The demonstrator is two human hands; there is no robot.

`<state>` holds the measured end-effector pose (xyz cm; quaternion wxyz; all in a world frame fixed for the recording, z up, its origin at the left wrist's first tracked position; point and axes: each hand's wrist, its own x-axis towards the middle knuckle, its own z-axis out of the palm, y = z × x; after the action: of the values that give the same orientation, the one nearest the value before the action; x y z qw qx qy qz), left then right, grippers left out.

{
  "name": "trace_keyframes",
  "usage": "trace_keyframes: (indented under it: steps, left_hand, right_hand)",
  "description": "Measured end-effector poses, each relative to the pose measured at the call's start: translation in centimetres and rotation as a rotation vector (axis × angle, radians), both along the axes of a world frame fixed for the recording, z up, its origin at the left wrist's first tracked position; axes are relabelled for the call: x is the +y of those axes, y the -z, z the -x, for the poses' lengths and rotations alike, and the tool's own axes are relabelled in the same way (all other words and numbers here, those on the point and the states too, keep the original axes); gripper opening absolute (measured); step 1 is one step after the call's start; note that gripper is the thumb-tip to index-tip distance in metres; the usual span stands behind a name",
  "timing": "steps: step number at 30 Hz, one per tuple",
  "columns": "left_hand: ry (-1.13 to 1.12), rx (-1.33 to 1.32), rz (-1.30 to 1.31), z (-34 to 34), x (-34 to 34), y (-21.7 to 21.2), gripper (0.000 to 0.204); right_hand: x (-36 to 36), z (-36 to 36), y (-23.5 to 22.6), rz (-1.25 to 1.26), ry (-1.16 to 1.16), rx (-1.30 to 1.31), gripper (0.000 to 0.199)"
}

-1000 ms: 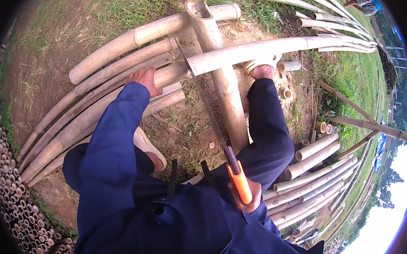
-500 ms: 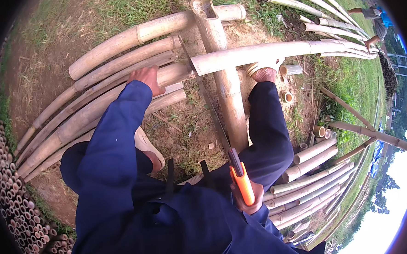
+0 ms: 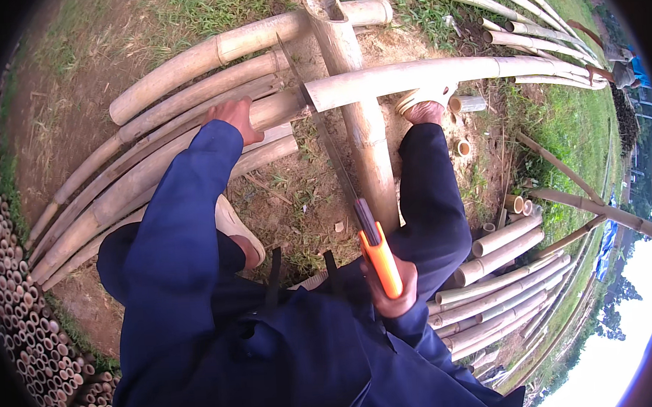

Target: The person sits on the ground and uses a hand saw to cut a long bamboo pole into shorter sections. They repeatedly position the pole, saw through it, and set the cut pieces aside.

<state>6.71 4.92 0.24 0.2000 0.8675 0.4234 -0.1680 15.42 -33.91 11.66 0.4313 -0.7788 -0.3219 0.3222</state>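
A handsaw with an orange handle [image 3: 381, 263] is gripped in my right hand [image 3: 394, 288], its long blade slanting up and away to the left. The blade stands in the cut across a thick bamboo pole [image 3: 415, 79]; how deep the cut goes I cannot tell. On the pole's left part, just left of the blade, my left hand [image 3: 233, 118] is closed over the top. The pole rests across a stouter bamboo log [image 3: 366, 128] that runs away from me. My sandalled right foot [image 3: 426, 110] presses against the pole right of the log.
Several bamboo poles [image 3: 186, 71] lie at the left, beside the held one. Cut bamboo lengths [image 3: 504, 290] are stacked at the right, and many short tubes [image 3: 42, 351] at the far left. Small offcuts [image 3: 468, 104] lie near my right foot. Another person [image 3: 621, 66] bends at the far right.
My right hand has pushed the saw forward and slightly left, so more blade sticks out beyond the pole. My left hand stays on the bamboo pole. The far person has shifted.
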Motion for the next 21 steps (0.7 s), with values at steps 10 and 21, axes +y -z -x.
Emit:
trace_keyframes:
  steps: [10, 21]
  left_hand:
    - [0.041, -0.051, -0.039, 1.2, 0.2, 1.0, 0.064]
    - [0.033, -0.052, -0.047, 1.2, 1.0, 0.3, 0.074]
  right_hand:
    - [-7.6, 1.6, 0.0, 0.057, -0.001, -0.058, 0.037]
    - [0.4, -0.1, 1.0, -0.113, 0.018, 0.073, 0.024]
